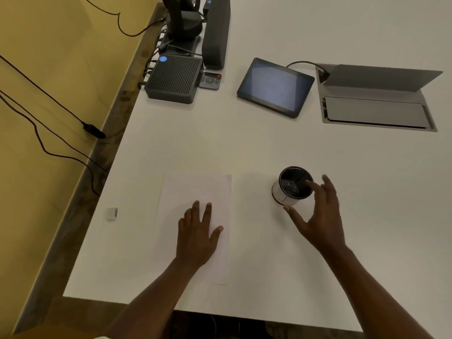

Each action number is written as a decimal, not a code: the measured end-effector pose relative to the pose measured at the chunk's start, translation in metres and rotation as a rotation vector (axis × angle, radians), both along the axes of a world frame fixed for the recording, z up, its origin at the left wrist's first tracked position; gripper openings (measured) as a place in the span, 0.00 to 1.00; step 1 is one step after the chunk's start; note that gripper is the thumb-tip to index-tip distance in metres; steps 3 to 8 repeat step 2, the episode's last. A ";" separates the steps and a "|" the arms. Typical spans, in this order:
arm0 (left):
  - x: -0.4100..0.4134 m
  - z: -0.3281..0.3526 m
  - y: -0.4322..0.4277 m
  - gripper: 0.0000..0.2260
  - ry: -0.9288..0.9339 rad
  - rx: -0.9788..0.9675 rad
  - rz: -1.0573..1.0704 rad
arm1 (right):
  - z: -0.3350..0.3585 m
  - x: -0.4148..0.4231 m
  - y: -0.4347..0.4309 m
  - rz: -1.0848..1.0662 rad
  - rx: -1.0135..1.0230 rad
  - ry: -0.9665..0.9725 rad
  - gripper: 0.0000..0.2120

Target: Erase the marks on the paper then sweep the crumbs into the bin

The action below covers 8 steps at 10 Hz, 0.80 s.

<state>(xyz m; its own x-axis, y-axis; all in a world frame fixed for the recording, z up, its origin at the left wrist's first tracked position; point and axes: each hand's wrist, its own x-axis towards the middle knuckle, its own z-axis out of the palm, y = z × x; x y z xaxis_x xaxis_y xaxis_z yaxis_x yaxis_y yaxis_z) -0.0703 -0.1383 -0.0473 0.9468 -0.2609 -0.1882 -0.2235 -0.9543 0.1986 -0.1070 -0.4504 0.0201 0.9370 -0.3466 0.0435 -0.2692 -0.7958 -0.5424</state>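
Note:
A white sheet of paper (195, 189) lies on the white table near its front edge. My left hand (198, 236) rests flat on the sheet with fingers spread. No marks on the paper are visible at this size. To the right stands a small round bin (291, 187), white outside with a dark lining. My right hand (320, 216) is open around the bin's right side, fingers over the rim and thumb below the base; whether it touches the bin I cannot tell. A small white eraser (112, 213) lies left of the paper near the table's left edge.
At the back of the table (367, 241) stand a dark ribbed box (175, 79), a remote (210, 80), a tablet (275, 86) and an open cable hatch (376, 99). Cables (49, 148) hang off the left edge.

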 end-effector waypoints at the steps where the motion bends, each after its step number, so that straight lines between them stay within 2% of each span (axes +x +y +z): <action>1: 0.007 0.007 0.014 0.22 -0.085 -0.069 -0.017 | 0.005 -0.015 0.037 0.022 -0.111 -0.140 0.27; 2: 0.012 0.006 0.037 0.14 -0.142 -0.107 -0.098 | -0.017 -0.024 0.113 0.293 -0.062 -0.054 0.13; 8: 0.012 0.006 0.037 0.14 -0.142 -0.107 -0.098 | -0.017 -0.024 0.113 0.293 -0.062 -0.054 0.13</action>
